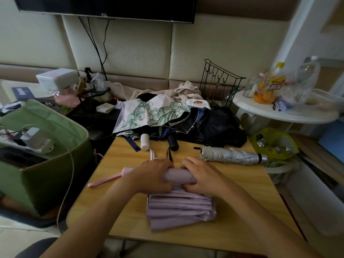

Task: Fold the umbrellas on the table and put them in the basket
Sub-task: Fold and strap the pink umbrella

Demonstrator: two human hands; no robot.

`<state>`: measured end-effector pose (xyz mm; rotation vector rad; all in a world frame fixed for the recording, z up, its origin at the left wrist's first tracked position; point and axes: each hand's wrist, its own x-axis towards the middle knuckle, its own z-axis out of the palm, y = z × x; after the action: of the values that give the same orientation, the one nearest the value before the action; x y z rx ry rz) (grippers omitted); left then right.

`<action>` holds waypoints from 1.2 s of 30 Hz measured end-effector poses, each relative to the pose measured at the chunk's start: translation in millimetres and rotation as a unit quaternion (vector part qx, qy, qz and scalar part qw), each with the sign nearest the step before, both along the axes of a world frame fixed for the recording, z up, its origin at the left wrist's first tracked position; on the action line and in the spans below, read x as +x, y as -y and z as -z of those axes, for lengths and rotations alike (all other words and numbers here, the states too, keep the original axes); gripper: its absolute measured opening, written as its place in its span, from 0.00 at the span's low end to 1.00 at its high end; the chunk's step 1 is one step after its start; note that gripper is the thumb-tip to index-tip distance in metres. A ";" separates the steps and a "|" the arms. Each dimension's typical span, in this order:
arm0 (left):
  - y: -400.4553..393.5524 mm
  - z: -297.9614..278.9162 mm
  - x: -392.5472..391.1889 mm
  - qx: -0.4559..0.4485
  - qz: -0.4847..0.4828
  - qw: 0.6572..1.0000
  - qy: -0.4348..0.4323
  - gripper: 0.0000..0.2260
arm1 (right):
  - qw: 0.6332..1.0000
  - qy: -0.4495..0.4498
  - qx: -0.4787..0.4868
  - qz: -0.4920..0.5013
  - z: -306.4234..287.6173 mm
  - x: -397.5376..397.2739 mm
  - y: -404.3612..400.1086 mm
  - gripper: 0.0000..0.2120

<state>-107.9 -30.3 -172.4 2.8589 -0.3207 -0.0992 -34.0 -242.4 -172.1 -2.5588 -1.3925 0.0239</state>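
Head view showed our left hand (150, 175) and right hand (202, 176) curled round the lilac umbrella (179, 202), its roll lying crosswise on the table (242, 198). The loose pleats lay toward us. The green basket (46, 164) stood left, nearer the left hand.

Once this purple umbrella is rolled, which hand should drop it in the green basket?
Probably the left hand: the green basket stands off the table's left edge, and that hand already grips the purple umbrella.

Dim, soft daylight; wide-angle bowed, blurry edges.

Lilac umbrella (180, 207), silver umbrella (232, 155), green-floral white umbrella (149, 112), green basket (46, 164), yellow-wood table (242, 202).
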 end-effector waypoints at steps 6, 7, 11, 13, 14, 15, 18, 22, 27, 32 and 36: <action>-2.8 -2.1 -1.3 0.079 0.034 0.996 -0.013 0.23 | 0.999 0.046 0.019 0.000 1.7 -1.9 -2.0 0.18; -3.3 -0.4 -0.8 0.083 0.037 0.996 -0.016 0.23 | 0.999 0.039 0.010 0.000 0.3 -0.4 -2.0 0.18; 3.9 8.4 -5.6 0.120 0.027 0.992 -0.008 0.22 | 0.999 -0.033 -0.011 -0.013 -7.1 1.2 -1.1 0.20; 7.2 15.0 -8.9 0.140 0.020 0.990 -0.009 0.23 | 0.998 -0.055 -0.039 -0.009 -9.2 -1.2 -3.0 0.21; 8.0 15.7 -10.4 0.138 0.015 0.990 -0.008 0.24 | 0.997 -0.056 -0.055 -0.006 -9.3 -2.5 -4.6 0.22; 8.6 15.5 -11.7 0.134 0.009 0.991 -0.012 0.26 | 0.996 -0.054 -0.071 -0.003 -10.1 -3.8 -6.2 0.23; 11.7 5.1 -19.0 0.128 0.010 0.990 -0.064 0.42 | 0.993 -0.062 -0.103 0.003 -13.7 -7.3 -7.1 0.21; 10.9 -11.9 -25.3 -0.007 0.016 0.992 -0.126 0.27 | 0.990 -0.125 -0.056 0.015 -13.9 -9.1 -2.4 0.13; -2.5 -15.4 -27.9 -0.139 -0.006 0.988 -0.072 0.13 | 0.987 -0.154 -0.035 0.008 -21.9 -6.9 3.4 0.10; 1.0 -11.9 -29.5 -0.121 -0.004 0.992 -0.019 0.11 | 0.990 -0.138 0.005 -0.008 -13.0 -13.2 6.8 0.08; -2.4 -13.8 -32.3 -0.100 0.017 0.994 -0.050 0.16 | 0.991 -0.135 0.018 -0.011 -8.8 -13.7 6.3 0.06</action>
<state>-140.2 -27.9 -158.7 2.6413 -0.3392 -0.2032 -47.7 -248.7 -163.3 -2.4021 -1.3058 0.3317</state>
